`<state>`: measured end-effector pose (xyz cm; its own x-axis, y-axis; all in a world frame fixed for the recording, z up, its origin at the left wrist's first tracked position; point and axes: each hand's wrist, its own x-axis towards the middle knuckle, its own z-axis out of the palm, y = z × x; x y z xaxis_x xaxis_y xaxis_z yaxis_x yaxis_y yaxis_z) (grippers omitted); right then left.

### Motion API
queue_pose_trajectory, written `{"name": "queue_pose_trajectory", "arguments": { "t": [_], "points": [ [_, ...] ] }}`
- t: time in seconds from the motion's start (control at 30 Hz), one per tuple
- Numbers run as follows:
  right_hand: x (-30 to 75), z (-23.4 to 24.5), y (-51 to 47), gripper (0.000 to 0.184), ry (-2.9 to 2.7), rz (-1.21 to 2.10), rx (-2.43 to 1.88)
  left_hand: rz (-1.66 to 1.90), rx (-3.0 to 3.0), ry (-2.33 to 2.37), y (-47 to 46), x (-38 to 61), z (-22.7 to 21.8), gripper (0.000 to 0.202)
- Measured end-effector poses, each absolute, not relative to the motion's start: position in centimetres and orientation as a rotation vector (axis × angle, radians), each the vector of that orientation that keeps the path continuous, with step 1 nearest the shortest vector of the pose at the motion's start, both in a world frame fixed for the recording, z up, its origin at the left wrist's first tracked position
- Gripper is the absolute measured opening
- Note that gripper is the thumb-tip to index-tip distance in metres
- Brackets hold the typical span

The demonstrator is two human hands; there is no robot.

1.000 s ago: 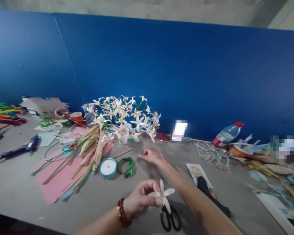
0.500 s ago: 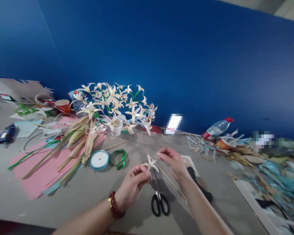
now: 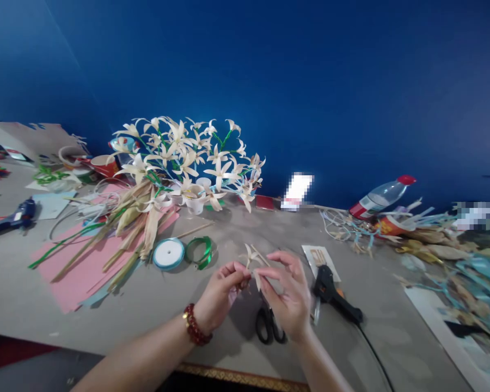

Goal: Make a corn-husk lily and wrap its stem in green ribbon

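My left hand (image 3: 231, 283), with a red bead bracelet on its wrist, is closed in a pinch on the base of a small cream husk flower (image 3: 251, 256). My right hand (image 3: 288, 294) bends in from the other side, thumb and forefinger closed on one petal that points down. A thin stick (image 3: 262, 256) shows just behind the flower, mostly covered by my right hand. Black-handled scissors (image 3: 264, 326) lie on the table below, partly hidden by that hand. Right of it rests a black glue gun (image 3: 335, 294) with its cord.
Many cream husk flowers (image 3: 179, 158) on green stems stand in white cups at the back. On the left lie a ribbon roll (image 3: 169, 253), green ribbon (image 3: 200, 253), dried husks (image 3: 126, 234) and pink paper (image 3: 61, 277). A tilted bottle (image 3: 379, 198) and blue scraps (image 3: 465, 277) are on the right.
My right hand has moved in to the flower and taken hold of a petal; before, it was apart from it. The view has shifted, showing more of the glue gun.
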<state>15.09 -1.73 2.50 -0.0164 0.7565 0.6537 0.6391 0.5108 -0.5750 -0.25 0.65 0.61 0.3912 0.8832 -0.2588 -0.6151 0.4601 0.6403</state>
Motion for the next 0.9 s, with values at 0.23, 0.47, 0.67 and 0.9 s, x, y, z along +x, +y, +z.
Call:
{"name": "queue_pose_trajectory", "arguments": {
  "t": [0.23, 0.47, 0.67, 0.9],
  "points": [
    [14.5, 2.2, -1.6, 0.011, -1.651, 0.09, -1.23, 0.99, 0.489, 0.666, 0.5, -0.2, 0.8, 0.025],
    [14.5, 1.4, -1.7, 0.01, -1.644, 0.042, -1.255, 0.981, 0.484, 0.667, 0.5, -0.1, 0.6, 0.02],
    [14.4, 1.3, -1.7, 0.014, -1.665, -0.032, -1.245, 0.991, 0.495, 0.666, 0.4, -0.3, 0.8, 0.02],
    [14.4, 1.3, -1.5, 0.015, -1.669, -0.072, -1.229, 0.971, 0.48, 0.635, 0.4, -0.3, 0.7, 0.022]
  ]
}}
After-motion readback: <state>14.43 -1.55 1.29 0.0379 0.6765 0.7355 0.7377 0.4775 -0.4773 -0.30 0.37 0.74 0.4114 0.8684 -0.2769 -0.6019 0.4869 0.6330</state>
